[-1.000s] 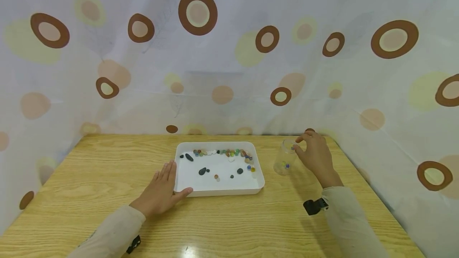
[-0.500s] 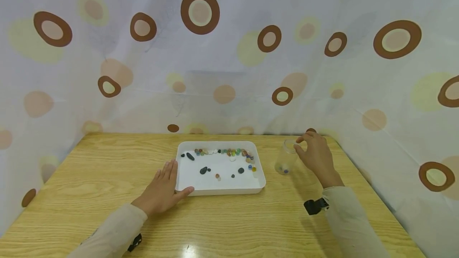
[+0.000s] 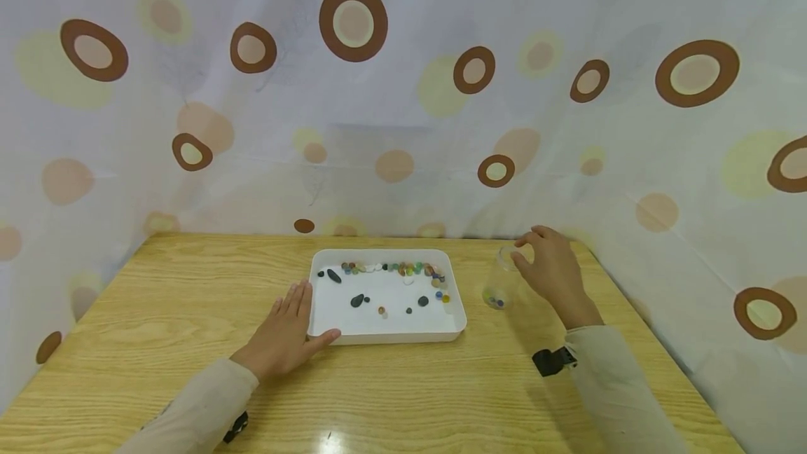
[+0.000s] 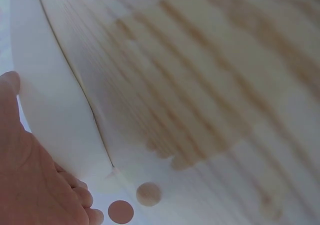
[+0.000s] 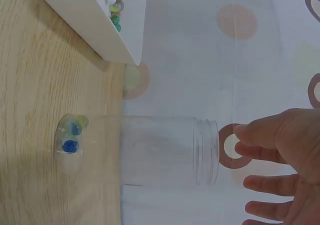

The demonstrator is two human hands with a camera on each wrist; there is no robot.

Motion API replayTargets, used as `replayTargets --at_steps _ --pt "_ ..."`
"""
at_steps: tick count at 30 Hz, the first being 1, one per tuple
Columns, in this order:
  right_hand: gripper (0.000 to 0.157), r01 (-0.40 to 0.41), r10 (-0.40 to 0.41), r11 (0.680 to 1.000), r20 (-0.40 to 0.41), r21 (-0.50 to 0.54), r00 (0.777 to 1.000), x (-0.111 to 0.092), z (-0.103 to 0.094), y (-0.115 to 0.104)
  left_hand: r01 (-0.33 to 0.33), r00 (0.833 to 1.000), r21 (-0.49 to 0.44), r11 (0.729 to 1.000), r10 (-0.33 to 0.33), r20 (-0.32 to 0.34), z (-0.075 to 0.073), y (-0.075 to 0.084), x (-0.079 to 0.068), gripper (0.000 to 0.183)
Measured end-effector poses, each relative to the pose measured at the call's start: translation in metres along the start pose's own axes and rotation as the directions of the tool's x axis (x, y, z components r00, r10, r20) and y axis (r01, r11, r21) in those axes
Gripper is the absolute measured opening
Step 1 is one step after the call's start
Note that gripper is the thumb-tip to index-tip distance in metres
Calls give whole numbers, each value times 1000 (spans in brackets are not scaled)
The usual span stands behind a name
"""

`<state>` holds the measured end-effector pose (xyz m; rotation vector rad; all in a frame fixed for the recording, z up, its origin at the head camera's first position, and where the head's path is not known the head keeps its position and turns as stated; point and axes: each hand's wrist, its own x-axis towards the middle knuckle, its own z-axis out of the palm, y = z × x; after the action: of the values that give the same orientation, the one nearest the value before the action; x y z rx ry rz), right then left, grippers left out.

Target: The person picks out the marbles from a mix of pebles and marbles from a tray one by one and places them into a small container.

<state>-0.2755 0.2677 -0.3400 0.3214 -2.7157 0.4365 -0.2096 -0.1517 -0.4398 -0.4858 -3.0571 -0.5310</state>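
My left hand [image 3: 280, 338] lies with straight fingers along the left side of the white tray [image 3: 391, 339], thumb at its front corner. In the left wrist view the hand [image 4: 35, 180] touches the tray's wall [image 4: 55, 95]. A clear jar [image 3: 501, 275] without a lid stands upright to the right of the tray. Several marbles, including a blue marble [image 5: 70, 146], rest on its bottom. My right hand [image 3: 553, 273] hovers at the jar's mouth. In the right wrist view, the fingers of this hand [image 5: 295, 160] are loosely spread just beyond the rim, holding nothing.
Inside the tray, coloured marbles [image 3: 410, 269] line the back and right side. Dark pebbles [image 3: 357, 300] and a few small stones are scattered over its floor. The wooden table [image 3: 403, 398] ends at a patterned curtain [image 3: 391, 195] behind the tray and jar.
A blue marble pinched by my right hand at the jar's mouth has been let go into the jar. Since then the right fingers have loosened slightly. My left hand stays at the tray.
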Motion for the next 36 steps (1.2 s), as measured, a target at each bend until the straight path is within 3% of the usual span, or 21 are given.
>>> replayTargets --at_steps 6,19,27,36 --pt "22 23 -23 1000 -16 -1 1000 2 1 -12 -4 1000 6 1000 4 -11 1 -1 0 104" --pt "21 143 -143 989 -21 -36 989 3 24 -36 -18 1000 18 1000 19 -11 -1 2 -2 100" --pt "22 154 -152 987 38 -49 988 0 46 -55 -17 1000 17 1000 18 -12 0 1 -1 100" --pt "23 185 -175 982 167 -44 970 -10 82 -62 -15 1000 14 1000 15 -13 0 2 -1 100"
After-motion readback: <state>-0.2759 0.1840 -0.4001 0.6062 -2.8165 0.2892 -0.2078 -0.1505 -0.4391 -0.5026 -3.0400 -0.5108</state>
